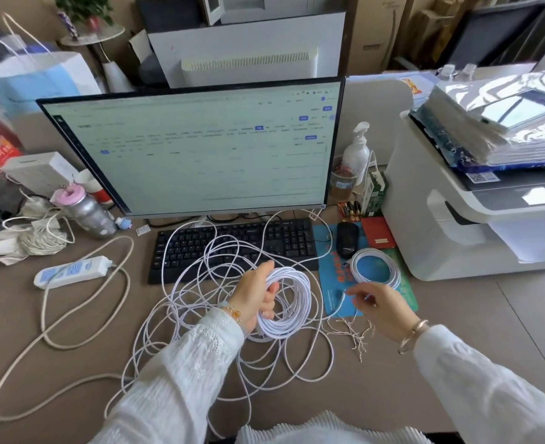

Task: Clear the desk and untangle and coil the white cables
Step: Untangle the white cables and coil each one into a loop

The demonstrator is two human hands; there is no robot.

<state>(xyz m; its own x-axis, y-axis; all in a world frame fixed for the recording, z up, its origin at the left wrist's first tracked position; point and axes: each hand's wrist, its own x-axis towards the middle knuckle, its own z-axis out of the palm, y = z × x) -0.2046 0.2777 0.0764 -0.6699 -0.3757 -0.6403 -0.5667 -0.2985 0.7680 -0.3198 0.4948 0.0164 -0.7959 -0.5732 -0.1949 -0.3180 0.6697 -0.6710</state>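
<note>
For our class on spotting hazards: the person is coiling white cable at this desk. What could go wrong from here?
1. Loose cable loops lie over the keyboard; pulling them toward the coil in the left hand might drag it or press keys.
2. The loops cross each other, so winding could tighten a knot.
3. The right hand pinches the cable beside the finished coil; a snag may disturb it or the mouse.

White, lightly textured long sleeves are worn on both arms. A beaded bracelet [232,310] with amber-coloured beads is seen at the left wrist, and a thin rose-gold bangle [413,335] at the right. A white pleated garment [325,427] is visible below.
</note>
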